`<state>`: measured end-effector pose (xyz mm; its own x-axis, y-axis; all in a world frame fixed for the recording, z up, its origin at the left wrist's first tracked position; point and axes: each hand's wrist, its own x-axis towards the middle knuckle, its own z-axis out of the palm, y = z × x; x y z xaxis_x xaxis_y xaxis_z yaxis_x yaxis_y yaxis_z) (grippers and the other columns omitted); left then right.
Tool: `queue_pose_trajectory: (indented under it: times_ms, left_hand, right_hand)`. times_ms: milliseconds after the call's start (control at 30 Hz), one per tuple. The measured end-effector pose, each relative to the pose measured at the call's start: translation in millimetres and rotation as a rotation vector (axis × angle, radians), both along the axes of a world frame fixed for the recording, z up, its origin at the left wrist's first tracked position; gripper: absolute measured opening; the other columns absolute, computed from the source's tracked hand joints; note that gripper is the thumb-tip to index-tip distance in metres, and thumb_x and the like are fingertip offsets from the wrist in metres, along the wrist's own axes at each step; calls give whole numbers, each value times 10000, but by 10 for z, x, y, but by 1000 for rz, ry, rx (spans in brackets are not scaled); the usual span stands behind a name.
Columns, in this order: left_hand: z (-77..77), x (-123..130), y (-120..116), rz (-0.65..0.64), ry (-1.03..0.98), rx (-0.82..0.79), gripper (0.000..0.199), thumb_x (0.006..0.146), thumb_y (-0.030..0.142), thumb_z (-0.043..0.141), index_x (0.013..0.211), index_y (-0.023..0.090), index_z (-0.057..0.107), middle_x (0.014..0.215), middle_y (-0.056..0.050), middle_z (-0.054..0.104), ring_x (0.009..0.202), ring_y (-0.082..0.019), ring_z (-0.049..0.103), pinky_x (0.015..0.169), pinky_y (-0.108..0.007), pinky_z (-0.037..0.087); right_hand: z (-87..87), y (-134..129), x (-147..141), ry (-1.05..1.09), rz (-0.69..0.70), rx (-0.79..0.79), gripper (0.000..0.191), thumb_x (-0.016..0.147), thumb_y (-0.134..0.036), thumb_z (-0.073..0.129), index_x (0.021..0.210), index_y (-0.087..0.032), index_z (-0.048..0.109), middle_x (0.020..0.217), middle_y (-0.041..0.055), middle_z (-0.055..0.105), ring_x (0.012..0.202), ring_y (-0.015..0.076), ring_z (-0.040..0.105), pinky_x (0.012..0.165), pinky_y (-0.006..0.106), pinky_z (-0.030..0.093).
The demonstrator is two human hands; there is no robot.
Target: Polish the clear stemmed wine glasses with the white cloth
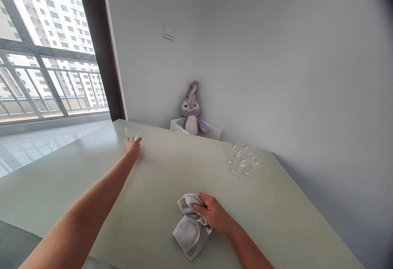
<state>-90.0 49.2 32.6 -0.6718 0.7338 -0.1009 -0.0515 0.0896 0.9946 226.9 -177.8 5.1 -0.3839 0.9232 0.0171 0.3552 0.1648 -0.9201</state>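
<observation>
A rumpled grey cloth (187, 233), white-hemmed, pinched in the right hand (213, 212) on the near side of the plush rabbit (190, 113).

Left of the rabbit, I see the left hand (133, 144) wrapped round a clear glass (132, 132) near the table's (172, 166) far edge; clustered glasses (243, 161) stand right, tabletop stretching between.

No text, label, brand, number or sign can be read anywhere in view. No lettering can be made out on the grey cloth (188, 232), the clear glass (132, 133), the clustered glassware (243, 161), the wall switch (168, 30), the plush rabbit (191, 115), the perforated white basket (213, 132) or the high-rise building (57, 9) outside.
</observation>
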Motion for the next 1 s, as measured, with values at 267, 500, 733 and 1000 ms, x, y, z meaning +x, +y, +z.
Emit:
queue_pose_trajectory:
  times_ms: [267,500,733,1000]
  left_hand:
    - [-5,334,-224,-240,142,24,399,667,360,628,999,187,493,757,13,539,545,-76,467,516,-213,389]
    - [57,1261,-970,-517,637,212,374,613,384,670,946,235,588,890,-27,605,837,-186,552,774,-312,412]
    - [-147,1713,-1530,-808,680,202,321,746,325,552,1048,269,459,1029,19,623,616,-106,570,672,-259,441]
    - [-395,1685,-1538,-810,999,379,408,833,273,438,1221,219,325,1004,-47,621,897,-183,578,797,-333,420]
  right_hand:
    - [-6,120,71,254,-449,57,327,698,-470,593,634,-153,545,594,-29,479,589,112,428,568,223,345]
    - [141,123,161,844,-764,-221,356,567,-421,707,781,-154,607,618,-3,611,545,148,540,485,238,390]
    - [188,110,213,970,-903,-66,333,618,-382,687,845,-162,585,737,6,628,648,155,573,540,245,431]
    - [218,-133,26,434,-749,270,333,798,-485,490,821,-163,572,647,1,514,620,133,452,575,248,388]
